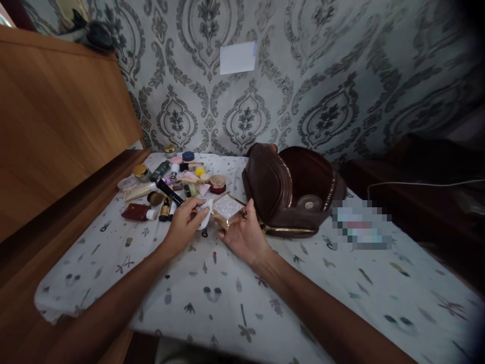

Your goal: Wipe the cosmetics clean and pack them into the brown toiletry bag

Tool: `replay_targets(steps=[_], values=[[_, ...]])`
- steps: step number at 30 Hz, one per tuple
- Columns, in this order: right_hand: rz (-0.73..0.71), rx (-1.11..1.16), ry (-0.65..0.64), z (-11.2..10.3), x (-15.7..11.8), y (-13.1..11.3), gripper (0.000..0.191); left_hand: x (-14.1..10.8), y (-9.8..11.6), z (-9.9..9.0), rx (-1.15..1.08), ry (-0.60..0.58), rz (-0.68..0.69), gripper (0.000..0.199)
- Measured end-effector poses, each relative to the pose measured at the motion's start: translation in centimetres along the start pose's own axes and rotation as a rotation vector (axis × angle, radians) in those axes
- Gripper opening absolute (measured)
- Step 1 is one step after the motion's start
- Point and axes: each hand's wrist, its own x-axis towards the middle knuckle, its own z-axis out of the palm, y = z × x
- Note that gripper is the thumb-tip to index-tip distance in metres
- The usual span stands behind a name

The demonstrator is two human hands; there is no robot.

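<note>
My right hand (246,235) grips a square compact (228,208) with a glittery silver lid and a gold-coloured rim, holding it above the printed cloth. Close to its left side, my left hand (185,225) pinches a white wipe (205,215); whether the wipe touches the compact, I cannot tell. Behind my left hand lie many cosmetics, among them a black tube (169,192), a small dropper bottle (164,210), a dark red pouch-like pack (135,212) and a round powder case (217,183). To the right of the compact sits a brown bag (290,189), its zip open.
A white printed cloth (212,313) covers the surface. On the left stands a wooden panel (64,121); patterned wallpaper (246,116) rises behind, with a white paper (238,57) on it. A blurred-out item (361,225) lies right of the bag, near a white cable (424,185).
</note>
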Motion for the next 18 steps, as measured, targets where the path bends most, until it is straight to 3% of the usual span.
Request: replay_targets(steps=[8,18], values=[[-0.105,-0.052,0.01,-0.4,0.3,0.1,0.022,0.1,0.2,-0.6,0.032,0.163,0.041,0.018],[-0.155,-0.113,0.014,-0.7,0.4,1.2,0.027,0.6,0.2,-1.4,0.128,0.239,0.154,0.011]])
